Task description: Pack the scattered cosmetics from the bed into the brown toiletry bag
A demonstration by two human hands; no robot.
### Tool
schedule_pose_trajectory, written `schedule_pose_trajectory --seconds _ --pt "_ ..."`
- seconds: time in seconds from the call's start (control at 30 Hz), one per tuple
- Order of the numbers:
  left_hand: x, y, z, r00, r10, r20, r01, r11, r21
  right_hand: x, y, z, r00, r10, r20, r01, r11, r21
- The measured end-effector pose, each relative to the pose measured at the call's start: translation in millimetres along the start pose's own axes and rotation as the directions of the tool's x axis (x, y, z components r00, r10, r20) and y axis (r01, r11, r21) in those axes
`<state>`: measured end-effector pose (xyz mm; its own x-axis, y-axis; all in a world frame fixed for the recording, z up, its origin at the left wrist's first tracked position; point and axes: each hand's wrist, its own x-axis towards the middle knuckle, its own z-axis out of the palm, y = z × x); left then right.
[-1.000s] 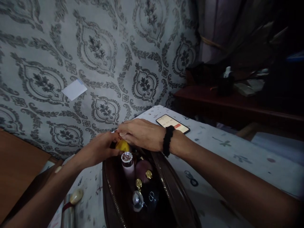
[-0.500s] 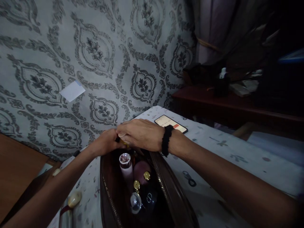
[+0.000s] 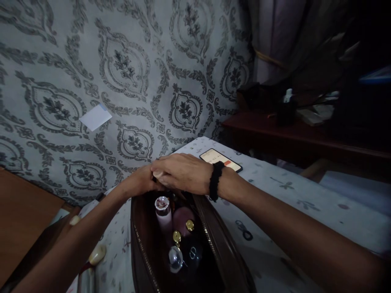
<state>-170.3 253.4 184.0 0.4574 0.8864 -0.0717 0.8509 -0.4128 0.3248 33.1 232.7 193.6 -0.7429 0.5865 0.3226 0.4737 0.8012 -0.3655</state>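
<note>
A brown zip bag [image 3: 227,252] lies wide open below me. My left hand [image 3: 140,179] and my right hand [image 3: 181,173] meet over its far end, fingers curled in against each other. Whatever they grip there is hidden under the fingers. A black scrunchie [image 3: 216,181] circles my right wrist. Inside the bag, close to my hands, stands a pale pink bottle [image 3: 165,221] with a shiny top. Around it are a rounded pink bottle [image 3: 182,217], gold caps [image 3: 190,225], a clear round stopper [image 3: 175,259] and a dark bottle [image 3: 194,254] with a logo.
A lit phone [image 3: 221,159] lies beyond my right wrist on the patterned white cloth [image 3: 275,215]. Handled items, perhaps brushes [image 3: 97,254], lie left of the bag. Behind rises a patterned wall [image 3: 122,61] with a paper note [image 3: 95,117]. A dark red shelf [image 3: 253,122] stands at the right.
My hands stay joined over the bag's far end. A yellowish bit that showed under my fingers is now covered. The whole view has shifted slightly.
</note>
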Motion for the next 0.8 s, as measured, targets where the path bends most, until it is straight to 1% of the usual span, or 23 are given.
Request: schedule_pose_trajectory --seconds 0.17,0.27,0.4,0.53,0.6,0.7,0.77,0.8 --pt "3 -6 -0.7 0.999 0.045 0.029 -0.043 0.997 -0.064 -3 -3 -4 0.999 0.020 0.042 -0.019 1.000 -0.013" --pt "3 -7 -1.2 0.999 0.050 0.019 -0.049 0.996 -0.072 -4 -4 -5 0.998 0.021 0.051 -0.019 1.000 -0.023" --pt "1 -6 -1.1 0.999 0.039 -0.005 -0.039 0.994 -0.106 -3 -3 -3 0.999 0.015 0.040 -0.013 0.999 -0.033" --pt "1 -7 -0.9 0.997 0.073 0.012 -0.071 0.988 -0.139 -2 -1 0 1.000 -0.008 0.019 0.009 0.999 -0.038" --pt "1 -7 -2.1 0.997 0.068 0.024 -0.064 0.989 -0.137 -2 0 0 1.000 -0.015 0.019 0.015 0.999 -0.033" --pt "-2 -7 -7.9 0.998 0.059 0.030 -0.054 0.988 -0.142 0 2 2 1.000 -0.030 0.008 0.030 1.000 -0.007" --pt "-11 -5 -15.0 0.998 0.058 0.000 -0.058 0.986 -0.158 1 4 4 0.999 -0.051 -0.002 0.051 0.999 0.014" --pt "-18 -4 -19.2 0.998 0.049 -0.034 -0.054 0.984 -0.169 2 5 5 0.998 -0.060 -0.008 0.061 0.998 0.024"
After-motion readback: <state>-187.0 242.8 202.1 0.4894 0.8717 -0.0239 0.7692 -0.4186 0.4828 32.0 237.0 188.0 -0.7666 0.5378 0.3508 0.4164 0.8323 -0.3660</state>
